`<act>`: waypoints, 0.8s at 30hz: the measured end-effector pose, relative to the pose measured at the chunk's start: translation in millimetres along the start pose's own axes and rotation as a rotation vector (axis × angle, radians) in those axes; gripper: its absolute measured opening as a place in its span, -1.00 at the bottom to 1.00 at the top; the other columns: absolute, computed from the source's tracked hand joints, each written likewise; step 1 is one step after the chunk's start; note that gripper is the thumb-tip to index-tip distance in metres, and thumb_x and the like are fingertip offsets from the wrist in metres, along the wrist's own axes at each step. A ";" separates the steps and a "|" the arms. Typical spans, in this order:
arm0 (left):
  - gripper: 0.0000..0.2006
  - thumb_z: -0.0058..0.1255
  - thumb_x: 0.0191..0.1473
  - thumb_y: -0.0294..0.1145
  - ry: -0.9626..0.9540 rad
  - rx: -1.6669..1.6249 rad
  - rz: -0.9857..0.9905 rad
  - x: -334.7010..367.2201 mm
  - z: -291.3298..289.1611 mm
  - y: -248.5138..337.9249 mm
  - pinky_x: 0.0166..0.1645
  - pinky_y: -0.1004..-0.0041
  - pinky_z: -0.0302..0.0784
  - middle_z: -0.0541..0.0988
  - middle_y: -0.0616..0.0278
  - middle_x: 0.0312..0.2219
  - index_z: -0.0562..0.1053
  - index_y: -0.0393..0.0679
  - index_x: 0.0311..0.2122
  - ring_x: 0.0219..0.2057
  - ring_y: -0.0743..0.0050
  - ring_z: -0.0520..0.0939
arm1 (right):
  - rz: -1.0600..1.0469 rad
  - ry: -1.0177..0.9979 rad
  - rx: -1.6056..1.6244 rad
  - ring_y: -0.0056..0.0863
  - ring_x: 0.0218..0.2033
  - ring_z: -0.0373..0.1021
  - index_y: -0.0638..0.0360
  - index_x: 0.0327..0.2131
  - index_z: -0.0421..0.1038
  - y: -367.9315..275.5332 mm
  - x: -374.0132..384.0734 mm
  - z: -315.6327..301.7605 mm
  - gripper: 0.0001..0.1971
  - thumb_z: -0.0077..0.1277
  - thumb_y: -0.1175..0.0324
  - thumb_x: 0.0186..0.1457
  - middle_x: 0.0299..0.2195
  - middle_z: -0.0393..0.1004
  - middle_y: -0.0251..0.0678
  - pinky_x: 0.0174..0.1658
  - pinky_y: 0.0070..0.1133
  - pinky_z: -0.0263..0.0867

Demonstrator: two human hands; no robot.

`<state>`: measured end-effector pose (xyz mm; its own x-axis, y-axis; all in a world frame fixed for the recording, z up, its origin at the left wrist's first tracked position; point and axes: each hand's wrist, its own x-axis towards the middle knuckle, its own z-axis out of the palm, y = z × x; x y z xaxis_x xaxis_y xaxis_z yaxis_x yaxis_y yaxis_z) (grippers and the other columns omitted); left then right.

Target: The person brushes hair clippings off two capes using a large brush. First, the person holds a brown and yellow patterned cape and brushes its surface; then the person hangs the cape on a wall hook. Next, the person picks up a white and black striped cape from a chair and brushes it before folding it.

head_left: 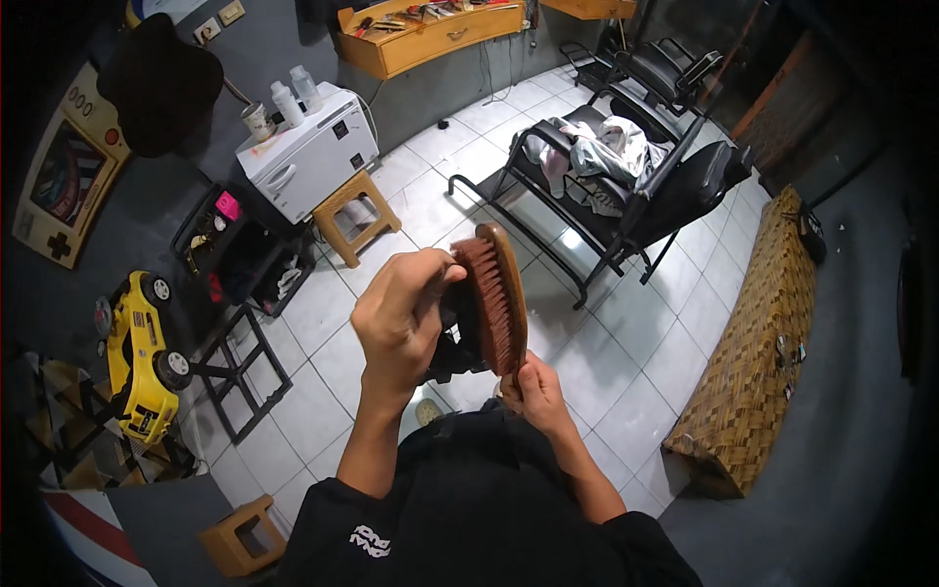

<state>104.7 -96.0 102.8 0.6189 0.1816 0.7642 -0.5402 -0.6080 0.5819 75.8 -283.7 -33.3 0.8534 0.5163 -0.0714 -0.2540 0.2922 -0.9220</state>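
In front of me stands a wooden brush with reddish-brown bristles, held upright with the bristles facing left. Its lower end is gripped by my right hand, thumb along the handle. My left hand is raised on the bristle side with its fingers curled, the fingertips at the upper bristles. Whether those fingers pinch anything small I cannot make out. Behind the brush and my left hand a dark object shows only in part, and its kind is hidden.
A black reclining chair with silvery cloth stands ahead right. A woven bench lies to the right. On the left are a wooden stool, white cabinet with bottles, black cart, black frame and yellow toy car.
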 end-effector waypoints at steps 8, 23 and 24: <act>-0.82 -0.03 0.03 -0.71 0.290 -0.085 0.063 13.1 -12.3 14.9 -0.26 0.55 0.47 0.49 0.12 -0.46 0.27 -0.26 -0.28 -0.39 0.41 0.57 | 0.387 0.277 -1.090 -0.05 -0.37 0.43 0.31 -0.33 0.43 193.4 -22.4 -132.4 -0.55 -0.31 0.07 0.21 -0.45 0.46 0.06 -0.30 -0.26 0.31; -0.82 0.20 -0.11 -0.56 0.114 0.217 -0.198 -0.6 -4.0 16.5 -0.50 0.57 0.37 0.49 0.23 -0.61 0.40 -0.25 -0.40 -0.62 0.55 0.45 | 0.037 -0.015 -0.035 -0.79 -0.67 0.02 0.13 -0.37 0.25 -11.4 -13.6 30.5 -0.67 -0.40 0.12 0.29 -0.66 0.12 -0.56 -0.59 -0.77 -0.03; -0.82 0.19 -0.10 -0.56 0.162 0.155 -0.219 -1.8 -5.9 16.0 -0.49 0.59 0.37 0.50 0.23 -0.62 0.40 -0.26 -0.40 -0.61 0.58 0.45 | 0.077 -0.007 -0.086 -0.70 -0.68 0.11 0.14 -0.37 0.25 -1.5 -10.9 28.6 -0.66 -0.39 0.10 0.28 -0.66 0.18 -0.49 -0.59 -0.70 0.04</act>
<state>91.6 -101.5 112.3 0.6055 0.4344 0.6668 -0.3025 -0.6494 0.6977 53.8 -266.7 -20.3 0.8296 0.5403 -0.1409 -0.2782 0.1811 -0.9433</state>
